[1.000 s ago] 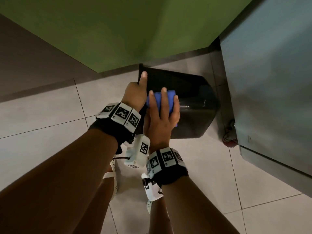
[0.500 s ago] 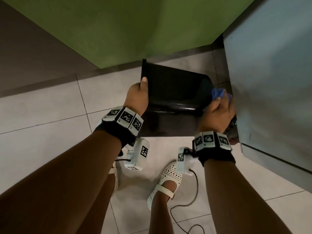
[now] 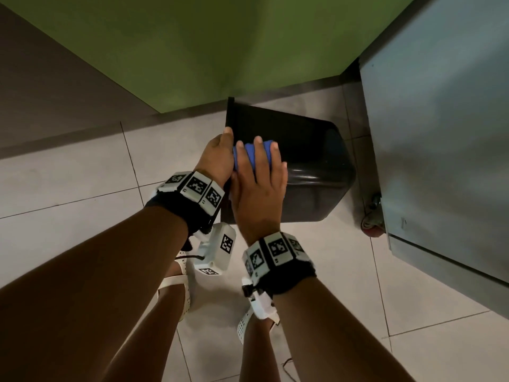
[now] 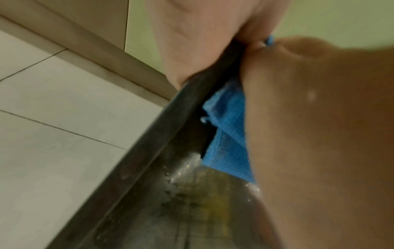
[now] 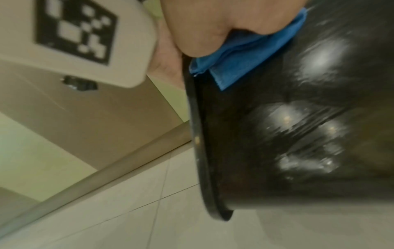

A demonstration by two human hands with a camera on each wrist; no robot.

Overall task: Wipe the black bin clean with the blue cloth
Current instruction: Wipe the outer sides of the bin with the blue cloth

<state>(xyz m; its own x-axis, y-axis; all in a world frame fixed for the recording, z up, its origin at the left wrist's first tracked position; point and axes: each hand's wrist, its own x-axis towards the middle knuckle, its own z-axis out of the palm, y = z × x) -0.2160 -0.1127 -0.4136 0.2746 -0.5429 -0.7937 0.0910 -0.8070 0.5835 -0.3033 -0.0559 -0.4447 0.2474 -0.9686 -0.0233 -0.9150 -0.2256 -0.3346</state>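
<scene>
The black bin [image 3: 308, 172], its rim gripped by the left hand [image 3: 217, 158], has the right hand [image 3: 259, 186] back from its far end, fingers spread flat pressing the blue cloth [image 3: 256, 153] near the rim, so wiping continues.

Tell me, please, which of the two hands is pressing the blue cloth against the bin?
The right hand: its fingers lie spread over the blue cloth on the black bin, whereas the left hand grips the bin's rim.

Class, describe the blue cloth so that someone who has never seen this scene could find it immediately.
Start at the green wall; below it, a black bin lies tipped on the pale tiled floor. The blue cloth is pressed against the bin's side, near its rim, under the right hand. It is the only blue thing there.
</scene>
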